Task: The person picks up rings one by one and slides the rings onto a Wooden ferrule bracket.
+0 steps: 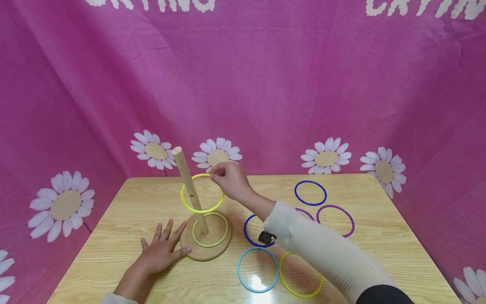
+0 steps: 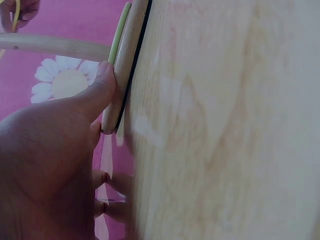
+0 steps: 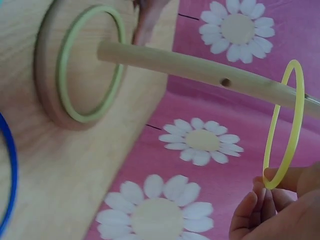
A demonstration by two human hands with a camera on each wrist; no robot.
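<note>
A pink curtain with white daisies hangs behind the wooden table. I see the right hand pinching a yellow ring, which encircles the post partway up. The left hand lies released, fingers spread, thumb touching the round base, where a green ring surrounds the post's foot.

Cloth backdrop: magenta, filling upper frame and both sides
Lettering: white, cropped at top edge
Daisies: white-petalled, low on the cloth
Table: pale wood-grained, lower half
Glare: bottom centre
</note>
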